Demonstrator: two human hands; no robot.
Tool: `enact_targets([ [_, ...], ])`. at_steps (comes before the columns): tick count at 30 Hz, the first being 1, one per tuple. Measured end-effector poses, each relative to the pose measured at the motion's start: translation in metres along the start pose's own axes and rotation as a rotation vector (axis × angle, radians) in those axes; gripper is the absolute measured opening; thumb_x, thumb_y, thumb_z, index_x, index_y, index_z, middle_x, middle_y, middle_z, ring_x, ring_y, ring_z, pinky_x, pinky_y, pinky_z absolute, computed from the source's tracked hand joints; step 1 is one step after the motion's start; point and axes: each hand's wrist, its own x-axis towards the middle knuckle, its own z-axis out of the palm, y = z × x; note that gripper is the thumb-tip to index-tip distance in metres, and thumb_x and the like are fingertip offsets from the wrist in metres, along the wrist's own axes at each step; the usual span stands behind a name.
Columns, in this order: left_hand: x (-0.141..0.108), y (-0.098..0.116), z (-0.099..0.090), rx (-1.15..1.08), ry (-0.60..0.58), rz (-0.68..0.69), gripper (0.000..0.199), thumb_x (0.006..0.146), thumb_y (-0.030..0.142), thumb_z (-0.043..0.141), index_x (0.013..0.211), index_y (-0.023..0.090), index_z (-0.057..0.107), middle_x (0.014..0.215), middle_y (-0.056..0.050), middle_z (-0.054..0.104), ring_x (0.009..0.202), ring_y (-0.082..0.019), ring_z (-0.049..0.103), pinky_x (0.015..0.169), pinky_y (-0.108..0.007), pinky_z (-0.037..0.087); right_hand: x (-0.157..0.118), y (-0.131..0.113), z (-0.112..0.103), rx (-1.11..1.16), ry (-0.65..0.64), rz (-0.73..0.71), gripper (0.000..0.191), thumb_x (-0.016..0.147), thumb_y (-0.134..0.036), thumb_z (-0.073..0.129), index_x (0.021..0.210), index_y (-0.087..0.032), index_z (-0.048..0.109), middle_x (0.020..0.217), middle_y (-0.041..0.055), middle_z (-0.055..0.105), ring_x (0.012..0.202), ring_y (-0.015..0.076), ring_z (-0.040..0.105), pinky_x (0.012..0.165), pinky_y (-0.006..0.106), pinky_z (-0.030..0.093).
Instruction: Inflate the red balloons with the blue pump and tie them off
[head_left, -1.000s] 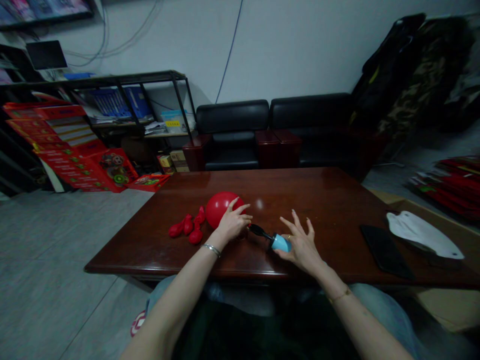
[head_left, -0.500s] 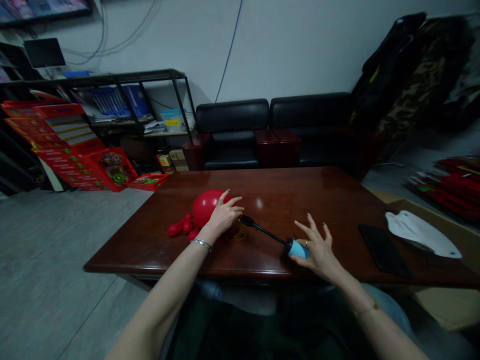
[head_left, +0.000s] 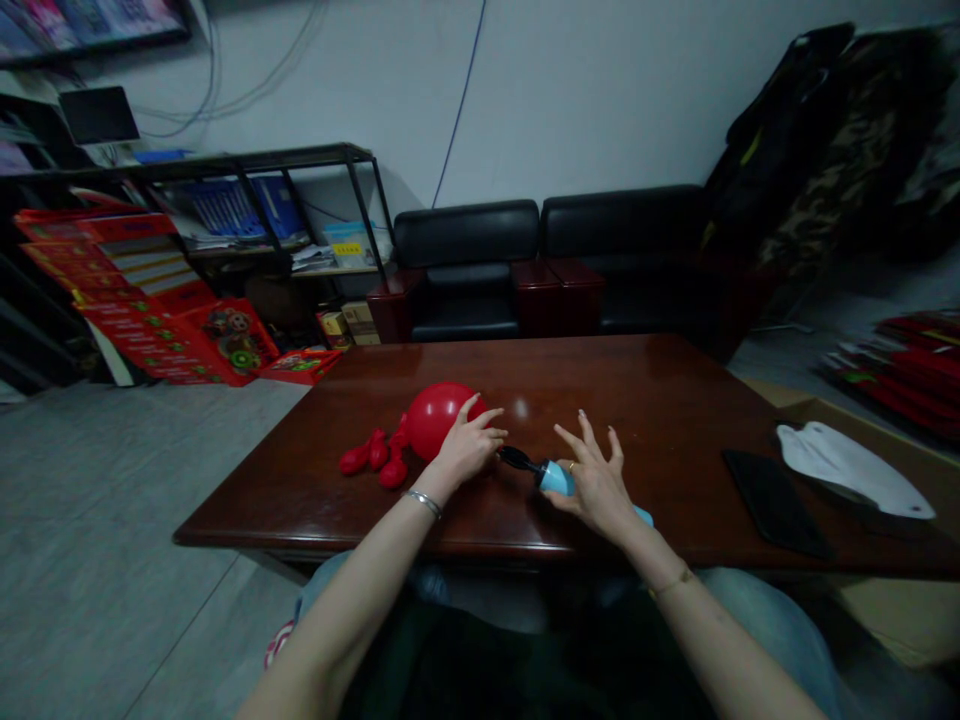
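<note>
A round, inflated red balloon (head_left: 433, 418) rests on the table, with small red knotted balloon bubbles (head_left: 379, 460) clustered at its left. My left hand (head_left: 469, 450) pinches the balloon's neck at the black tip of a hand balloon pump (head_left: 556, 478); the other fingers are spread over the balloon's right side. The neck itself is hidden behind my fingers. At the pump's light blue barrel is my right hand (head_left: 598, 485), thumb and a finger gripping it while the remaining fingers stick up. The barrel's far end shows past my right wrist.
The brown wooden table (head_left: 600, 375) spans the front. To the right on it lie a black flat tablet-like thing (head_left: 776, 503) and a white item (head_left: 851, 468), beside a cardboard box (head_left: 795, 405). Black armchairs (head_left: 469, 260) stand behind, red boxes (head_left: 217, 340) at left.
My right hand has pushed the blue barrel leftward, so the black rod that showed between barrel and tip is now mostly covered. The balloon and left hand have shifted slightly right.
</note>
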Motion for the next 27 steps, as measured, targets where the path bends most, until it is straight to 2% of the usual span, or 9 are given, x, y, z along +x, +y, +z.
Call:
enact_targets([
  [5,-0.004,-0.01,0.0,-0.016,-0.003,-0.022,0.016,0.091,0.022,0.06,0.09,0.027,0.076,0.109,0.003,0.076,0.133,-0.026,0.05,0.121,-0.061,0.001,-0.012,0.013,-0.003,-0.004,0.002,-0.006,0.027,0.076,-0.044,0.068,0.092,-0.023,0.076,0.152,0.0074,0.044,0.149,0.0389,0.017,0.116,0.07,0.005],
  [10,-0.014,-0.028,-0.007,-0.005,-0.005,-0.07,0.016,0.09,0.022,0.06,0.088,0.027,0.076,0.107,0.003,0.076,0.132,-0.027,0.051,0.119,-0.063,0.007,-0.037,0.048,-0.009,-0.021,-0.045,-0.004,0.035,0.076,-0.049,0.067,0.102,-0.026,0.075,0.153,0.0069,0.042,0.15,0.0391,0.013,0.115,0.07,0.003],
  [15,-0.02,-0.036,-0.011,0.025,0.006,-0.109,0.019,0.091,0.019,0.059,0.088,0.027,0.076,0.107,0.003,0.076,0.132,-0.027,0.051,0.118,-0.064,0.008,-0.052,0.067,-0.015,-0.027,-0.048,0.021,0.033,0.072,-0.049,0.07,0.096,-0.027,0.077,0.152,0.0073,0.044,0.149,0.0389,0.014,0.115,0.069,0.003],
  [19,-0.018,-0.032,-0.011,0.051,0.019,-0.093,0.024,0.093,0.017,0.054,0.087,0.025,0.075,0.106,0.002,0.077,0.132,-0.026,0.052,0.12,-0.062,0.009,-0.047,0.058,-0.018,-0.021,-0.054,0.011,0.03,0.074,-0.047,0.069,0.091,-0.024,0.077,0.152,0.008,0.044,0.149,0.0387,0.015,0.116,0.069,0.005],
  [22,-0.016,-0.028,-0.01,0.052,0.025,-0.079,0.024,0.092,0.016,0.054,0.087,0.025,0.076,0.104,0.002,0.077,0.131,-0.025,0.053,0.121,-0.062,0.004,-0.036,0.045,-0.018,-0.017,-0.053,0.003,0.028,0.075,-0.044,0.068,0.09,-0.023,0.076,0.152,0.0078,0.043,0.15,0.0384,0.013,0.116,0.069,0.005],
  [27,-0.007,-0.009,-0.007,0.022,0.021,-0.013,0.023,0.091,0.015,0.055,0.09,0.024,0.075,0.106,0.001,0.076,0.132,-0.024,0.051,0.122,-0.061,-0.001,-0.012,0.018,-0.01,0.002,-0.04,-0.022,0.023,0.075,-0.04,0.068,0.087,-0.021,0.075,0.154,0.0071,0.041,0.15,0.0385,0.013,0.116,0.07,0.004],
])
